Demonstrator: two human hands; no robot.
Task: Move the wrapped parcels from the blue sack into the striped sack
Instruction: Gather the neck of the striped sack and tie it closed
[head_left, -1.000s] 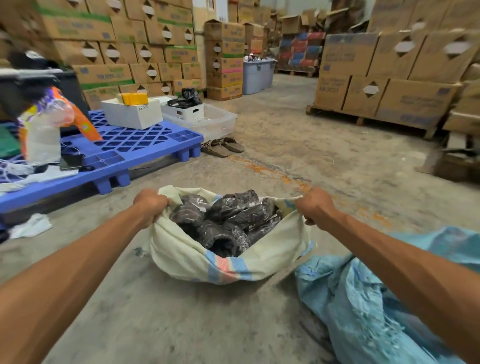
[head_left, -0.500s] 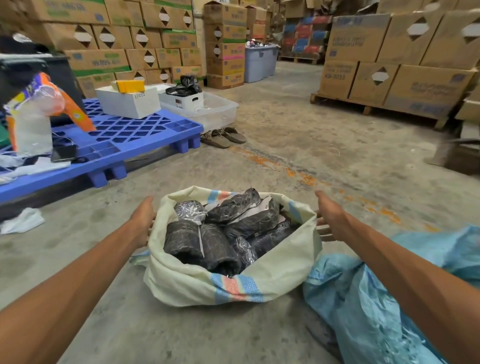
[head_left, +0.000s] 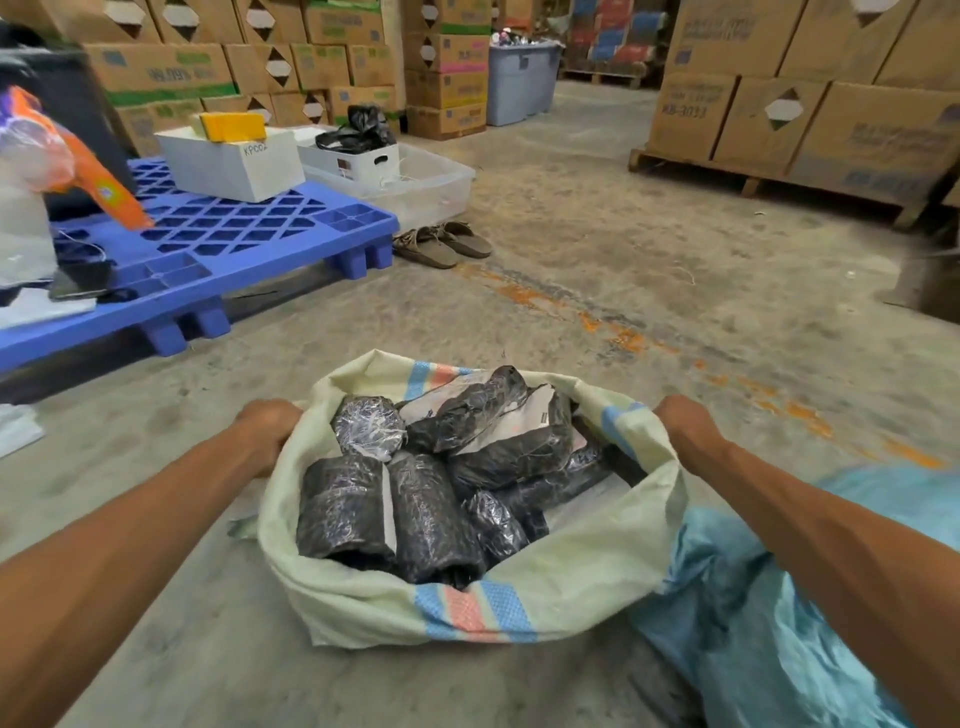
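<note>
Head view puts us over a concrete floor (head_left: 597, 249) in a warehouse, with stacked cardboard boxes (head_left: 810, 98) on a wooden pallet at the far right and more of them along the back wall. A blue plastic pallet (head_left: 249, 234) lies at the left, carrying a white box (head_left: 234, 158) with a yellow item on top. Just past its far corner we see a clear plastic tub (head_left: 415, 182), and a pair of brown sandals (head_left: 441, 244) sits on the floor beside it. At the lower right, the blue sack (head_left: 769, 613) lies crumpled and slack on the floor, its edge touching the striped sack (head_left: 519, 597), which stands open in front of us, cream with blue and pink bands. Our two bare forearms reach out to either side of its mouth. Our left hand (head_left: 267, 431) is closed on the rim at the left side, and our right hand (head_left: 680, 421) grips the rim at the right, fingers curled into the fabric as far as we can tell from behind the knuckles. Inside the striped sack the wrapped parcels (head_left: 441, 488) lie piled together, dark bundles in shiny plastic film, some showing white paper labels, filling it nearly to the rim.
</note>
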